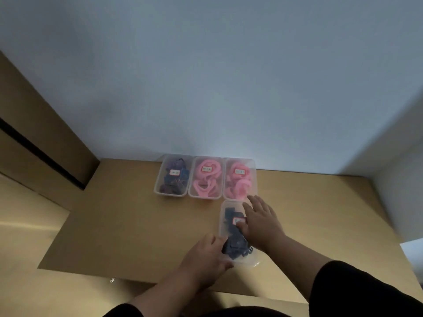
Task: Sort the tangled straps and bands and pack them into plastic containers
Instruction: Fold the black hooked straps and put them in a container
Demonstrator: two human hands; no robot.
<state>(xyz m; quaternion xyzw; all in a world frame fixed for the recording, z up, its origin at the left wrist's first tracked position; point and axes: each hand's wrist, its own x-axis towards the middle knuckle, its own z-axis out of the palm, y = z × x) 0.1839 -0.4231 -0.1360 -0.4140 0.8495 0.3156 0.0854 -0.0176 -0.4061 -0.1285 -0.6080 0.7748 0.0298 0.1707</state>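
A lidded clear plastic container (225,216) of dark blue straps lies near me on the brown table. My right hand (261,219) rests flat on its lid, fingers straight, partly covering the white label. My left hand (207,257) grips the container's near left corner, fingers curled at its edge. Three more lidded containers stand in a row at the back: one with dark blue and purple straps (174,176), and two with pink bands, one in the middle (206,178) and one on the right (239,178).
The brown table top (128,225) meets a pale wall behind the containers. A wooden panel with a dark gap (41,154) rises at the left. A lighter surface (34,294) lies below the table's front edge. A small shiny bit (112,280) sits at that edge.
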